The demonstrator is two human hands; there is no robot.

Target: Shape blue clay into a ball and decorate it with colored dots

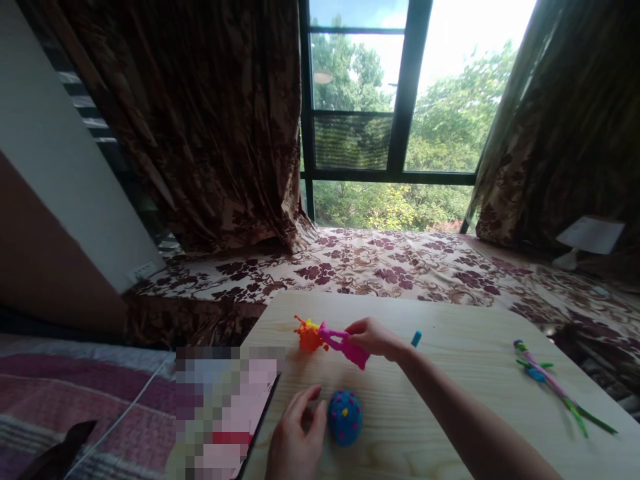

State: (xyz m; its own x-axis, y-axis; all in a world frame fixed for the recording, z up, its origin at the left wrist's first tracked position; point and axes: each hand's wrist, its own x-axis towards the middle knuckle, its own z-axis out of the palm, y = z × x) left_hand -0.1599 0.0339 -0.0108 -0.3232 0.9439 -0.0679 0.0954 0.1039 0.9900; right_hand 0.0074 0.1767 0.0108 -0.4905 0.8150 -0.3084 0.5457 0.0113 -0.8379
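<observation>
"From the head view, where's the pink piece (pixel 357 355)?"

"Pinched in the right hand (pixel 373 337), its long axis slanting from far left to near right. Its far end meets the orange piece (pixel 309 339); I can't tell whether they're joined"

"And the left hand (pixel 299 430)?"

"Open, fingers loosely curved, empty. It's nearer the person, just left of the dotted blue ball (pixel 345 432); contact is unclear. The right hand is much nearer the orange piece"

"What are they on?"

"A pale wood table (pixel 480 347), with a teal stick (pixel 417 339) just beyond the right wrist and a pink-and-green stem (pixel 543 372) well off to the right"

"The room?"

"Flowered cloth (pixel 400 270) on the ledge, a window (pixel 415 73) between dark curtains (pixel 240 120), trees outside"
</observation>
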